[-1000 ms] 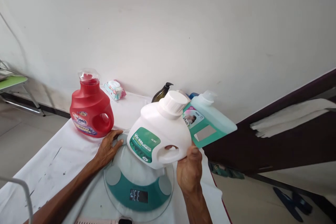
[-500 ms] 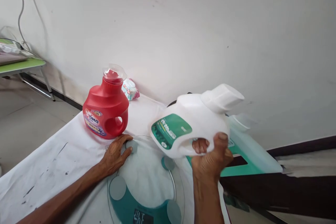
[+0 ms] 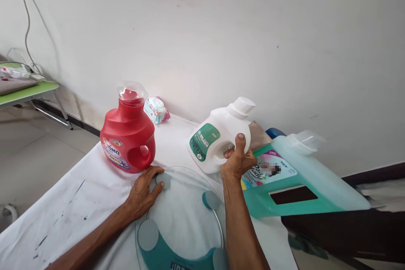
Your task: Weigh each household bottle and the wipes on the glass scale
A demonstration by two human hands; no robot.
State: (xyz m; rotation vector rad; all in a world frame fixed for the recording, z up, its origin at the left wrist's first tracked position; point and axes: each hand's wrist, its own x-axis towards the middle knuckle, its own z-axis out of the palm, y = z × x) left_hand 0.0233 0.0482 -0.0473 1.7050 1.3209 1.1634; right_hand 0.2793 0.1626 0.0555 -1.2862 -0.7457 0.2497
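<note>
My right hand (image 3: 238,158) grips the handle of a white detergent bottle (image 3: 232,128) with a green label. Its thumb points up along the handle, and the bottle leans to the right near the table's back edge. My left hand (image 3: 145,192) rests on the rim of a round glass bathroom scale (image 3: 183,219), thumb and forefinger spread about a grey pad. The hand's other fingers are partly hidden. Just behind it stands a red OMO detergent bottle (image 3: 126,135). Part of the scale's dark display (image 3: 180,266) shows at the bottom edge.
A large green-and-clear detergent jug (image 3: 303,173) is at the right, tilted in view. A wipes pack (image 3: 156,109) lies behind the red bottle. White cloth (image 3: 72,202) covers the table, close to the wall. A green folding table (image 3: 28,93) stands far left.
My right hand has carried the white bottle away from me and lower, and it leans less. More of the green jug now shows. My left hand has stayed at the scale's rim.
</note>
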